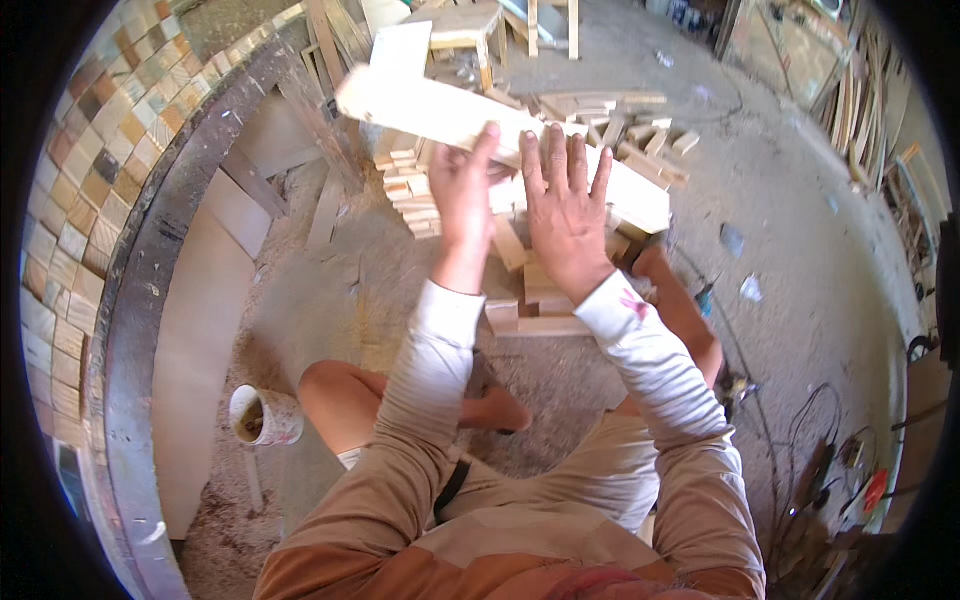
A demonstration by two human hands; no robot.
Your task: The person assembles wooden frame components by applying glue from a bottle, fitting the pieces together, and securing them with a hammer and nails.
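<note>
A long, pale wooden board (425, 108) is held slantwise in front of me, its far left end rounded and its right end cut at an angle. My left hand (464, 195) grips its near edge, thumb on top and the other fingers mostly hidden underneath. Flat on the board's upper face, to the right, lies my right hand (570, 215) with fingers stretched and spread. Below and behind the board is a stack of short wooden pieces (408, 188) on the floor. Nearer my feet are wooden blocks (540, 308).
To the left stands a bench with a dark edge (140, 260) beside a panel of small wooden blocks (130, 95). A white bucket (280, 418) sits by my left knee. Cables (775, 450) trail on the right. A wooden stool (455, 28) stands at the back; wood strips (880, 95) lean far right.
</note>
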